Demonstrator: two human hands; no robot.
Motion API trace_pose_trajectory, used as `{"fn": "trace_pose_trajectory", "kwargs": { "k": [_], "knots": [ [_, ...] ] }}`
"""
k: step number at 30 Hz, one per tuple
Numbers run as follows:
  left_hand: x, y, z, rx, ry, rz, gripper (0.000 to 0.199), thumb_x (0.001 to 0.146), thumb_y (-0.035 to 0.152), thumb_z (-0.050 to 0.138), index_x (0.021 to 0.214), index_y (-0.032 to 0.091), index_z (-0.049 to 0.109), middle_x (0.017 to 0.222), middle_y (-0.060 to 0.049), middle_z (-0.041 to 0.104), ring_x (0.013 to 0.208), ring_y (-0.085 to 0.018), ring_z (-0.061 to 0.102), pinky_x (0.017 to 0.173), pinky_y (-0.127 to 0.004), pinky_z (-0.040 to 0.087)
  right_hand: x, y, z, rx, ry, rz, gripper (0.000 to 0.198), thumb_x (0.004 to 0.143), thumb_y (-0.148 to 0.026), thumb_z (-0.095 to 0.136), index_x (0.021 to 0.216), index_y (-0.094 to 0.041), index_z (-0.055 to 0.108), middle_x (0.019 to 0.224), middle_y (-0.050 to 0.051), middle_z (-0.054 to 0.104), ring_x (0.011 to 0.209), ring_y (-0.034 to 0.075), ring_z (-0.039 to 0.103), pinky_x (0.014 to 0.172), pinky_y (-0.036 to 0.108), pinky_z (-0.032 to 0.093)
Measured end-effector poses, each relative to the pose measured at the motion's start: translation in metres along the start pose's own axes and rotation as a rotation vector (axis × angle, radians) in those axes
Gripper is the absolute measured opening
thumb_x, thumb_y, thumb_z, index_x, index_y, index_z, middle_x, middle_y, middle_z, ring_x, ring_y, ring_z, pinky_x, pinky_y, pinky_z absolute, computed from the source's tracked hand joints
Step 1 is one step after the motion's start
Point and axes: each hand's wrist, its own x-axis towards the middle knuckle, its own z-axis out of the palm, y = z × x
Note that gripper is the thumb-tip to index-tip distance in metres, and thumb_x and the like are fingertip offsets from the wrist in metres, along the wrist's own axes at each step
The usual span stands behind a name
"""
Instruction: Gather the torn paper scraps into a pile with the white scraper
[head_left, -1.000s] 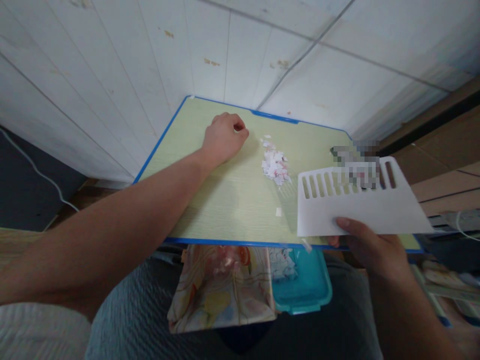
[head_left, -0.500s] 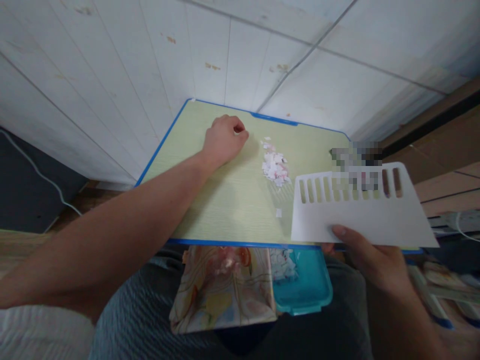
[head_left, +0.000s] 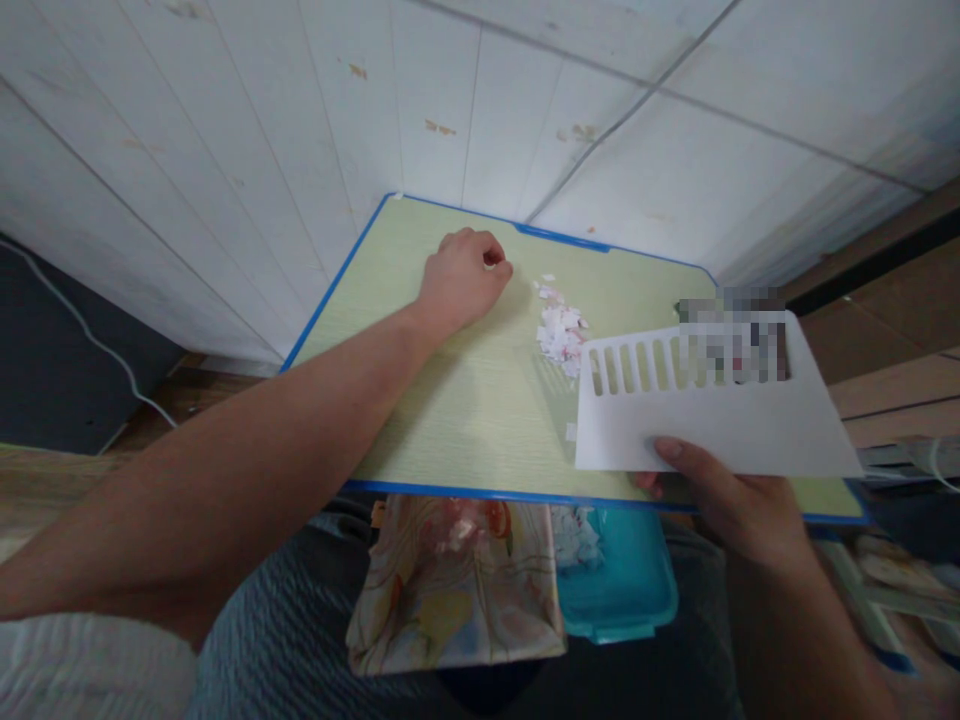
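My left hand (head_left: 466,272) rests on the pale green board (head_left: 450,420), thumb and fingers curled together; whether anything is inside the pinch is hidden. To its right lies a small heap of white paper scraps (head_left: 561,335), some with pinkish marks. My right hand (head_left: 731,500) grips a white slotted sheet (head_left: 720,430) by its near edge, thumb on top. A row of long slots runs along the sheet's far side, and its left end reaches over the board beside the scraps. One loose paper scrap (head_left: 571,432) shows at that left edge.
Below the board's blue near edge, a patterned fabric container (head_left: 457,620) and a turquoise plastic box (head_left: 637,580) with paper scraps sit at my lap. A white plank wall (head_left: 375,120) stands behind the board. A blurred-out patch covers items at the right.
My right hand has brought the slotted sheet slightly left and away from me, so it now covers part of the loose scrap. My left hand keeps its place; the view has shifted slightly.
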Motion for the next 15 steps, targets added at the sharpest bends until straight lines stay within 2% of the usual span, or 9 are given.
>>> {"fn": "trace_pose_trajectory", "kwargs": {
  "k": [2,6,9,12,15],
  "knots": [
    [0.0,0.0,0.0,0.003,-0.007,0.003,0.008,0.094,0.024,0.071,0.097,0.029,0.077,0.107,-0.007,0.076,0.119,-0.032,0.065,0.108,-0.051,0.055,-0.002,0.001,-0.001,0.009,-0.011,0.014,0.034,0.091,-0.055,0.089,0.079,-0.024,0.082,0.073,0.006,0.08,0.064,0.026,0.076,0.059,0.038,0.07],
    [0.0,0.002,0.001,0.027,0.002,-0.005,0.006,0.094,0.024,0.071,0.096,0.028,0.076,0.109,-0.008,0.076,0.118,-0.032,0.065,0.108,-0.051,0.054,-0.002,0.0,-0.005,0.034,-0.079,-0.003,0.038,0.089,-0.055,0.091,0.071,-0.024,0.079,0.064,0.004,0.075,0.058,0.023,0.073,0.059,0.035,0.068],
    [0.0,0.002,0.002,0.029,0.008,-0.007,0.006,0.095,0.025,0.072,0.095,0.029,0.075,0.109,-0.007,0.076,0.117,-0.031,0.066,0.108,-0.051,0.055,0.004,-0.005,0.0,0.086,-0.028,0.011,0.036,0.092,-0.054,0.087,0.076,-0.024,0.078,0.065,0.003,0.073,0.057,0.021,0.07,0.054,0.032,0.064],
    [-0.001,0.002,0.002,0.028,0.011,-0.001,0.005,0.095,0.024,0.072,0.095,0.028,0.075,0.109,-0.007,0.076,0.116,-0.031,0.066,0.108,-0.051,0.054,0.01,-0.013,0.011,0.054,0.028,-0.044,0.039,0.097,-0.053,0.082,0.072,-0.024,0.075,0.065,0.003,0.072,0.055,0.02,0.067,0.053,0.031,0.062],
    [-0.001,0.003,0.001,0.028,0.012,0.0,0.005,0.095,0.024,0.071,0.095,0.027,0.075,0.109,-0.007,0.076,0.117,-0.031,0.066,0.109,-0.051,0.054,0.011,-0.016,0.015,0.024,0.054,-0.053,0.038,0.096,-0.053,0.082,0.072,-0.024,0.075,0.064,0.003,0.072,0.052,0.02,0.065,0.05,0.033,0.062]
  ]
}}
